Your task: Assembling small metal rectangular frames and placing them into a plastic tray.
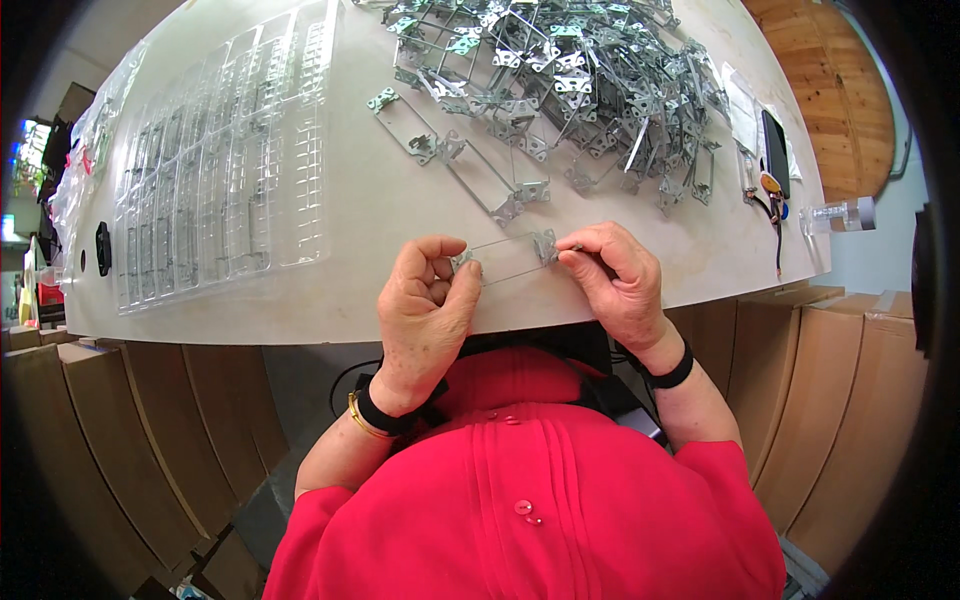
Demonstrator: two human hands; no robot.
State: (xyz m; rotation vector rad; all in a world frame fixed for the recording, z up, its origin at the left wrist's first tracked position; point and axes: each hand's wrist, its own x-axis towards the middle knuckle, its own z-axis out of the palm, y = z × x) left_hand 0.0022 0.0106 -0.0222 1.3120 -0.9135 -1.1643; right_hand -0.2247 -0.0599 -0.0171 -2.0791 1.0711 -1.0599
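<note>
Pale bench (380, 200), left hand (425, 300) and right hand (615, 280) pinching a small metal frame (505, 257) at its near edge, heap of frames (560, 80) behind, clear plastic trays (220, 160) left, cardboard boxes (830, 400) beneath, wooden floor (830, 90) beyond.

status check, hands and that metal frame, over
Left hand and right hand pinch opposite ends of one thin metal frame at table edge. Loose frame pile beyond, apart. Nothing blocking.
</note>
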